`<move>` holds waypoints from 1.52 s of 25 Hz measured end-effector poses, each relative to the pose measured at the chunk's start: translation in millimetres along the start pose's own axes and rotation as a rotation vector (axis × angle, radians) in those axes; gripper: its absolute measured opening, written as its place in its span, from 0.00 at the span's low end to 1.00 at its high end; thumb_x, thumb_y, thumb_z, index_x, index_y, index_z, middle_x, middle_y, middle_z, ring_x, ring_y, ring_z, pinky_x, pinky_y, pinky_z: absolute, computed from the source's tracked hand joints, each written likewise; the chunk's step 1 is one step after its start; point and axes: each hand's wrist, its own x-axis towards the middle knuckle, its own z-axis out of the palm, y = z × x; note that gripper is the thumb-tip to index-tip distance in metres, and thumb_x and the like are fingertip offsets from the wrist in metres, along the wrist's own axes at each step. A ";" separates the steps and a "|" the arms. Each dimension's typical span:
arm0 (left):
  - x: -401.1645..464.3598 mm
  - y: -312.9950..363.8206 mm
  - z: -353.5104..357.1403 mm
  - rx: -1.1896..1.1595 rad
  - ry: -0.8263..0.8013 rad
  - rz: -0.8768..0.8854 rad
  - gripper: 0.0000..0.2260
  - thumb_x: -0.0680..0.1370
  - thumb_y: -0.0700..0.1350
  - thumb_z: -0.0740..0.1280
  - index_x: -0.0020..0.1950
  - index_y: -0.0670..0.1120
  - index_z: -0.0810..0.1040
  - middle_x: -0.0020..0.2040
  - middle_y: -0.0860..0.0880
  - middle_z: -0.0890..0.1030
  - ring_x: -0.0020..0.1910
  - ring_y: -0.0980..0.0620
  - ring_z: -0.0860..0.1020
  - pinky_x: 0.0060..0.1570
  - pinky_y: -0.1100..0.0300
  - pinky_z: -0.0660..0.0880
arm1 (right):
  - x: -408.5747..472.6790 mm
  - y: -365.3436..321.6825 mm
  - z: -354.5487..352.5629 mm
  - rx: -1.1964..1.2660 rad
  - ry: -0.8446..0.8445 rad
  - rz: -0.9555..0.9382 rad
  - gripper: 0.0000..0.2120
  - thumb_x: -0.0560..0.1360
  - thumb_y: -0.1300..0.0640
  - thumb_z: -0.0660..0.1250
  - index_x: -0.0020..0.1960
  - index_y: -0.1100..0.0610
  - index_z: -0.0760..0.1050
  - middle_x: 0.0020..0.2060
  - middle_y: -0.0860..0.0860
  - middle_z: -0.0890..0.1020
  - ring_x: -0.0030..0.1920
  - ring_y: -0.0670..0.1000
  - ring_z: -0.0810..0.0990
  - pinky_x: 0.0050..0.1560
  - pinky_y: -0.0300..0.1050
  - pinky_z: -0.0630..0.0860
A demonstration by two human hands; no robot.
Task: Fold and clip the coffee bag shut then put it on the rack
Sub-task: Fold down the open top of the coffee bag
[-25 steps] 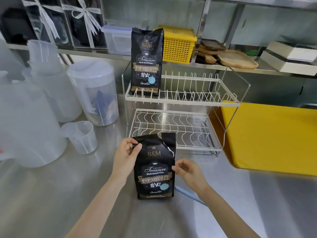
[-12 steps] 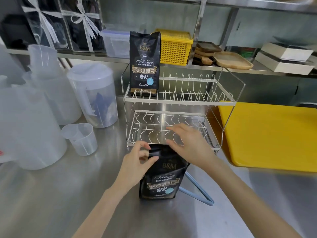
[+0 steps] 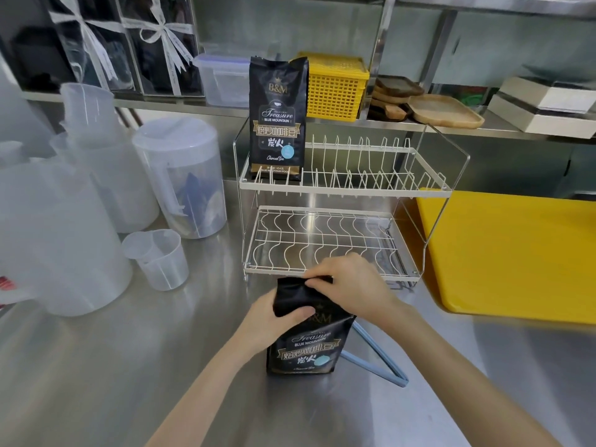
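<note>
Two bare forearms enter from the bottom edge, with no sleeve, glove, watch or ring showing anywhere on them. The left hand (image 3: 274,321) and the right hand (image 3: 351,288) have slim fingers and short, plain nails; the arms are slender and uncovered right to the frame edge

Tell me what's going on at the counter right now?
A person is folding down the top of a black coffee bag that stands on the steel counter. The left hand grips the folded top; the right hand presses it from above. A blue clip lies open behind the bag, unused. Another bag already stands on the rack's upper shelf.
</note>
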 end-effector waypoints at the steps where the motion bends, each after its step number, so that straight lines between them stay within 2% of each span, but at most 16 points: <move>1: 0.6 -0.3 2.9 -0.029 -0.012 -0.024 0.12 0.70 0.44 0.70 0.47 0.59 0.73 0.49 0.51 0.82 0.47 0.57 0.80 0.45 0.66 0.77 | -0.2 1.4 0.9 0.012 0.008 -0.001 0.11 0.74 0.52 0.61 0.54 0.48 0.78 0.52 0.49 0.84 0.53 0.54 0.79 0.54 0.52 0.75; 4: 1.1 -1.4 8.0 -0.112 0.031 -0.057 0.10 0.70 0.42 0.70 0.44 0.57 0.75 0.44 0.54 0.81 0.43 0.57 0.80 0.39 0.70 0.77 | -3.1 2.7 0.2 0.083 0.045 0.002 0.10 0.74 0.52 0.62 0.53 0.48 0.79 0.50 0.48 0.84 0.51 0.52 0.79 0.52 0.51 0.76; 9: 3.7 -11.2 4.6 -0.055 0.097 -0.105 0.07 0.70 0.45 0.70 0.38 0.57 0.74 0.38 0.56 0.80 0.39 0.56 0.79 0.30 0.75 0.74 | 1.8 -0.2 -4.9 0.209 0.078 -0.021 0.09 0.73 0.53 0.63 0.50 0.49 0.80 0.45 0.46 0.85 0.46 0.46 0.79 0.49 0.47 0.75; 12: 3.1 -15.8 6.8 -0.049 0.105 -0.153 0.06 0.70 0.45 0.70 0.37 0.55 0.75 0.37 0.54 0.81 0.38 0.54 0.80 0.32 0.73 0.75 | 3.4 5.9 -0.2 0.274 0.067 0.019 0.08 0.72 0.54 0.65 0.50 0.51 0.80 0.47 0.47 0.85 0.47 0.43 0.79 0.48 0.28 0.71; 14: 5.3 -17.7 7.0 -0.046 0.111 -0.151 0.06 0.70 0.45 0.70 0.37 0.55 0.76 0.37 0.54 0.81 0.39 0.57 0.80 0.35 0.70 0.76 | 2.0 11.5 -0.7 0.311 0.055 0.041 0.09 0.72 0.54 0.66 0.51 0.50 0.79 0.47 0.48 0.85 0.45 0.40 0.78 0.46 0.24 0.70; 15: 5.1 -17.9 7.0 -0.047 0.110 -0.151 0.06 0.70 0.45 0.70 0.38 0.55 0.76 0.38 0.54 0.81 0.39 0.57 0.80 0.35 0.70 0.76 | 0.9 14.1 -1.7 0.317 0.038 0.051 0.10 0.71 0.53 0.66 0.52 0.49 0.79 0.47 0.48 0.85 0.46 0.41 0.78 0.48 0.27 0.71; 17: 5.8 -17.8 6.4 -0.045 0.101 -0.147 0.06 0.70 0.45 0.71 0.38 0.55 0.76 0.37 0.54 0.81 0.38 0.58 0.79 0.33 0.72 0.76 | 0.0 19.0 -3.1 0.255 0.037 0.077 0.10 0.71 0.52 0.66 0.52 0.50 0.79 0.47 0.50 0.85 0.47 0.46 0.80 0.52 0.42 0.77; 19: 6.9 -17.5 6.6 -0.030 0.079 -0.143 0.06 0.70 0.44 0.70 0.37 0.54 0.76 0.36 0.54 0.81 0.37 0.57 0.80 0.32 0.72 0.75 | 0.5 20.8 -4.3 0.158 0.072 0.106 0.10 0.72 0.50 0.65 0.51 0.49 0.80 0.48 0.49 0.85 0.50 0.49 0.80 0.53 0.52 0.77; 20: 7.7 -17.9 6.7 -0.019 0.074 -0.146 0.05 0.70 0.44 0.70 0.37 0.53 0.77 0.36 0.53 0.81 0.37 0.56 0.80 0.33 0.70 0.76 | 2.0 21.5 -5.2 0.152 0.081 0.104 0.10 0.72 0.51 0.64 0.51 0.49 0.80 0.48 0.48 0.85 0.50 0.49 0.80 0.53 0.52 0.77; 22: 8.5 -19.2 6.2 0.003 0.079 -0.163 0.03 0.70 0.45 0.70 0.37 0.49 0.78 0.35 0.51 0.83 0.38 0.53 0.81 0.36 0.66 0.77 | 3.6 23.7 -7.5 0.273 0.059 0.080 0.09 0.73 0.54 0.64 0.51 0.50 0.79 0.47 0.46 0.83 0.48 0.44 0.79 0.53 0.43 0.76; 24: 7.1 -18.8 4.7 -0.061 0.135 -0.180 0.05 0.71 0.45 0.70 0.35 0.47 0.79 0.30 0.54 0.83 0.34 0.54 0.81 0.32 0.68 0.76 | 0.4 30.3 -8.1 0.494 0.066 0.095 0.10 0.74 0.56 0.63 0.54 0.48 0.76 0.48 0.45 0.81 0.49 0.39 0.77 0.54 0.33 0.72; 25: 6.2 -16.1 3.7 -0.115 0.163 -0.184 0.06 0.71 0.44 0.69 0.34 0.47 0.78 0.29 0.55 0.82 0.31 0.57 0.81 0.28 0.72 0.74 | -4.1 35.9 -5.2 0.613 0.097 0.135 0.13 0.74 0.56 0.63 0.57 0.46 0.73 0.50 0.44 0.79 0.52 0.39 0.76 0.56 0.33 0.70; 28: 6.1 -6.7 1.3 -0.180 0.171 -0.141 0.05 0.73 0.42 0.66 0.37 0.50 0.76 0.35 0.54 0.80 0.28 0.67 0.79 0.25 0.77 0.71 | -23.4 55.9 26.8 0.904 0.044 0.275 0.23 0.72 0.57 0.66 0.64 0.47 0.65 0.57 0.44 0.77 0.61 0.45 0.73 0.64 0.44 0.70; 31: 5.6 -6.5 0.7 -0.152 0.143 -0.128 0.02 0.73 0.43 0.66 0.41 0.48 0.76 0.37 0.53 0.80 0.29 0.69 0.78 0.27 0.77 0.71 | -35.2 64.1 61.7 0.967 -0.085 0.319 0.27 0.69 0.59 0.70 0.64 0.48 0.65 0.60 0.44 0.76 0.64 0.46 0.71 0.69 0.56 0.66; 35: 0.0 -12.3 0.8 -0.132 0.161 -0.178 0.03 0.73 0.44 0.67 0.39 0.48 0.76 0.36 0.52 0.80 0.29 0.64 0.79 0.26 0.76 0.71 | -28.9 69.7 69.8 0.982 -0.055 0.379 0.24 0.67 0.59 0.72 0.61 0.53 0.70 0.60 0.52 0.77 0.62 0.49 0.74 0.67 0.55 0.68; 38: -2.0 -15.0 0.2 -0.111 0.160 -0.221 0.07 0.73 0.45 0.67 0.35 0.47 0.76 0.33 0.52 0.80 0.27 0.63 0.78 0.24 0.76 0.70 | -25.3 68.7 72.8 0.940 -0.006 0.401 0.12 0.68 0.61 0.70 0.51 0.54 0.76 0.51 0.55 0.81 0.54 0.52 0.79 0.59 0.52 0.75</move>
